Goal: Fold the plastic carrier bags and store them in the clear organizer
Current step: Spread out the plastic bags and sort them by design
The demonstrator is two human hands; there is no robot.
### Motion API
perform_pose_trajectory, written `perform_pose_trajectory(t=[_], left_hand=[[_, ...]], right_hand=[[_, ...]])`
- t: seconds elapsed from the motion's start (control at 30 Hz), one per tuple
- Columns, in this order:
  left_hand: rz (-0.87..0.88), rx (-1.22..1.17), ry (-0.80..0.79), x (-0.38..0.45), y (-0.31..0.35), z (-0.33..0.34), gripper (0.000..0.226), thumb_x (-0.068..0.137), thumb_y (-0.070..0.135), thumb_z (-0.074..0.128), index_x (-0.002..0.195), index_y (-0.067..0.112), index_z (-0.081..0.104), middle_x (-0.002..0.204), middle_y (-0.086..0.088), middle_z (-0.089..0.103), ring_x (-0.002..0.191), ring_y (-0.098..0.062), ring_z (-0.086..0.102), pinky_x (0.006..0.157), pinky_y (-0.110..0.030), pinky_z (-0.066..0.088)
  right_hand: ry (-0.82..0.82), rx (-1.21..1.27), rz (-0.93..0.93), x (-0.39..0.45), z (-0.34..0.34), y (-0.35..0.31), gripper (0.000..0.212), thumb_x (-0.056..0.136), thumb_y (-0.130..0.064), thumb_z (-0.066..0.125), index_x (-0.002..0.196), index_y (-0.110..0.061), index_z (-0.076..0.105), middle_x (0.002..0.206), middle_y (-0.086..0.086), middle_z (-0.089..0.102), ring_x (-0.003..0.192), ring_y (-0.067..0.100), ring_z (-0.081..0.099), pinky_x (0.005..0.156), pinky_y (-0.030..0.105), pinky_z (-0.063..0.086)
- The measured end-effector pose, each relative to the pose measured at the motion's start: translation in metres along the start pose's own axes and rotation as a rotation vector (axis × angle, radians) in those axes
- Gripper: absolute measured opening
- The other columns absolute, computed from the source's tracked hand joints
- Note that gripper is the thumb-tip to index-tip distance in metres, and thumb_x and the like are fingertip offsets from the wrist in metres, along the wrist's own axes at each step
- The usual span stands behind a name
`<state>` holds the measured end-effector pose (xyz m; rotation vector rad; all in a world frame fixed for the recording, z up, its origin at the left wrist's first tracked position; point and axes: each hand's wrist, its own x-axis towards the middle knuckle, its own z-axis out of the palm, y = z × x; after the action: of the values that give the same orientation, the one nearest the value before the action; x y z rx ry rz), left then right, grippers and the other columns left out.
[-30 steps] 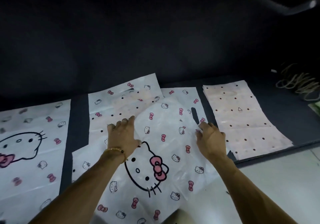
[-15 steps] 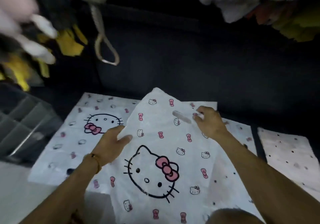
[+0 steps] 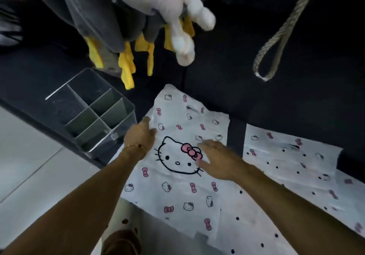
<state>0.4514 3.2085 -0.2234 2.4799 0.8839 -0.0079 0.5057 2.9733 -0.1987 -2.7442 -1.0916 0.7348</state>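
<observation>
the clear organizer (image 3: 94,114) is standing open-topped just left of the left hand (image 3: 140,134), with bare dark bench (image 3: 207,96) lying between its near wall and the cat-print bag (image 3: 177,156). grey and yellow hanging items (image 3: 126,37) are dangling low over the organizer's far side, crowding any approach from above there. a rope loop (image 3: 276,43) is hanging further right over bare bench. a narrow dark strip is separating the spread bags (image 3: 286,156) on the right.

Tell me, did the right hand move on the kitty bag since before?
Yes. The right hand left the bag's top handle slot and slid down toward the person; it now lies flat beside the big pink bow.
</observation>
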Motion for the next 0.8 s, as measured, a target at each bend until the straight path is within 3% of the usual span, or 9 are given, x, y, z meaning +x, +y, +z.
perform_pose_trajectory(t=[0.1, 0.2, 0.27, 0.33, 0.43, 0.5, 0.63, 0.7, 0.8], left_hand=[[0.202, 0.148, 0.138, -0.002, -0.002, 0.009, 0.058, 0.091, 0.024, 0.057, 0.14, 0.008, 0.031, 0.135, -0.019, 0.045, 0.12, -0.034, 0.046, 0.097, -0.044, 0.044], [0.443, 0.199, 0.216, -0.027, 0.0, 0.025, 0.058, 0.084, 0.011, 0.06, 0.138, 0.007, 0.04, 0.141, -0.018, 0.042, 0.131, -0.033, 0.038, 0.111, -0.045, 0.032], [0.478, 0.135, 0.094, -0.051, -0.005, 0.041, 0.05, 0.086, 0.011, 0.054, 0.135, 0.011, 0.046, 0.141, -0.013, 0.045, 0.131, -0.028, 0.039, 0.112, -0.041, 0.032], [0.428, 0.092, -0.041, -0.068, -0.018, 0.057, 0.047, 0.094, 0.025, 0.044, 0.14, 0.016, 0.04, 0.147, -0.006, 0.038, 0.137, -0.023, 0.031, 0.114, -0.036, 0.026], [0.403, 0.206, -0.203, -0.07, -0.045, 0.066, 0.064, 0.095, 0.052, 0.032, 0.15, 0.025, 0.012, 0.158, 0.005, 0.005, 0.146, -0.016, -0.002, 0.118, -0.037, -0.001], [0.433, 0.276, -0.263, -0.064, -0.056, 0.062, 0.073, 0.092, 0.059, 0.033, 0.15, 0.03, -0.002, 0.157, 0.008, -0.009, 0.144, -0.013, -0.014, 0.115, -0.036, -0.01], [0.449, 0.293, -0.318, -0.053, -0.058, 0.047, 0.076, 0.091, 0.054, 0.045, 0.15, 0.029, 0.004, 0.159, 0.006, -0.003, 0.145, -0.013, -0.008, 0.115, -0.036, -0.005], [0.444, 0.286, -0.301, -0.056, -0.046, 0.043, 0.071, 0.091, 0.05, 0.05, 0.149, 0.025, 0.019, 0.158, 0.002, 0.012, 0.146, -0.017, 0.004, 0.117, -0.038, 0.005], [0.468, 0.155, -0.202, -0.072, -0.007, 0.047, 0.053, 0.093, 0.043, 0.049, 0.137, 0.014, 0.044, 0.146, -0.008, 0.038, 0.136, -0.024, 0.029, 0.111, -0.036, 0.026]], right_hand=[[-0.252, -0.128, -0.044, 0.004, 0.032, -0.006, 0.077, 0.094, -0.051, 0.047, 0.153, -0.022, 0.008, 0.161, 0.0, 0.0, 0.147, 0.023, 0.005, 0.117, 0.044, 0.018], [-0.178, -0.195, -0.043, 0.017, 0.045, -0.015, 0.076, 0.096, -0.05, 0.043, 0.154, -0.023, 0.004, 0.161, -0.001, -0.01, 0.147, 0.024, -0.001, 0.115, 0.045, 0.018], [-0.118, -0.196, -0.03, 0.029, 0.049, -0.025, 0.074, 0.096, -0.05, 0.042, 0.153, -0.022, 0.006, 0.161, -0.003, -0.008, 0.145, 0.027, 0.004, 0.112, 0.048, 0.021], [-0.082, -0.175, -0.03, 0.039, 0.05, -0.033, 0.071, 0.096, -0.048, 0.042, 0.152, -0.021, 0.009, 0.161, -0.005, -0.004, 0.142, 0.029, 0.009, 0.11, 0.047, 0.025], [-0.032, -0.124, -0.062, 0.045, 0.048, -0.03, 0.061, 0.098, -0.038, 0.043, 0.151, -0.021, 0.019, 0.16, -0.007, 0.005, 0.141, 0.026, 0.016, 0.107, 0.044, 0.029], [-0.011, 0.021, -0.036, 0.04, 0.043, -0.019, 0.059, 0.098, -0.036, 0.044, 0.151, -0.022, 0.022, 0.16, -0.005, 0.01, 0.144, 0.021, 0.017, 0.113, 0.041, 0.024], [0.125, 0.208, 0.1, 0.006, 0.032, 0.01, 0.053, 0.098, -0.038, 0.046, 0.146, -0.02, 0.036, 0.153, 0.0, 0.033, 0.139, 0.018, 0.03, 0.113, 0.033, 0.027], [0.147, 0.213, 0.176, -0.02, 0.023, 0.028, 0.049, 0.097, -0.039, 0.048, 0.141, -0.02, 0.042, 0.142, 0.002, 0.044, 0.131, 0.02, 0.041, 0.106, 0.032, 0.035], [0.045, 0.091, 0.304, -0.069, 0.006, 0.064, 0.048, 0.097, -0.042, 0.047, 0.14, -0.021, 0.044, 0.14, 0.003, 0.047, 0.127, 0.022, 0.046, 0.103, 0.034, 0.039]])
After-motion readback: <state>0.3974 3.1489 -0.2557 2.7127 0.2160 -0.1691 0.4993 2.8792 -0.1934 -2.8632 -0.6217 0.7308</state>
